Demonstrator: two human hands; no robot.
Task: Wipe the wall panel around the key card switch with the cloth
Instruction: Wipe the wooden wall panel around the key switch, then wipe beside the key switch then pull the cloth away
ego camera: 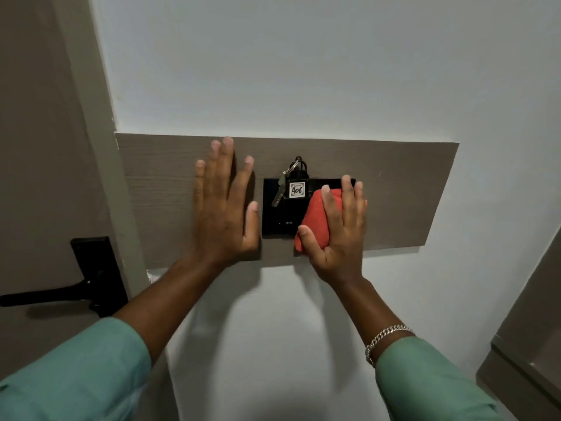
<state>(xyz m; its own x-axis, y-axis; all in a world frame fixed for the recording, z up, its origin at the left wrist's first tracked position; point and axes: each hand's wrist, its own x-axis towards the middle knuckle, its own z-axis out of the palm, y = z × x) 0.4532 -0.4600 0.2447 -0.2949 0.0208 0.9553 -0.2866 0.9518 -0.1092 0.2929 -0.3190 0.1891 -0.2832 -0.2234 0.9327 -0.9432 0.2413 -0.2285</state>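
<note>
A grey-brown wood-grain wall panel (400, 192) runs across the white wall. In its middle sits a black key card switch (277, 220) with a key fob marked 406 (296, 189) and a metal key hanging in its slot. My right hand (337, 232) presses a folded red cloth (312, 220) flat against the switch's right part and the panel's lower edge. My left hand (224, 208) lies flat on the panel just left of the switch, fingers spread, holding nothing.
A grey door (39, 147) with a black lever handle (60, 294) stands at the left, next to the panel. A grey-brown piece of furniture or frame (528, 344) juts in at the lower right. White wall surrounds the panel.
</note>
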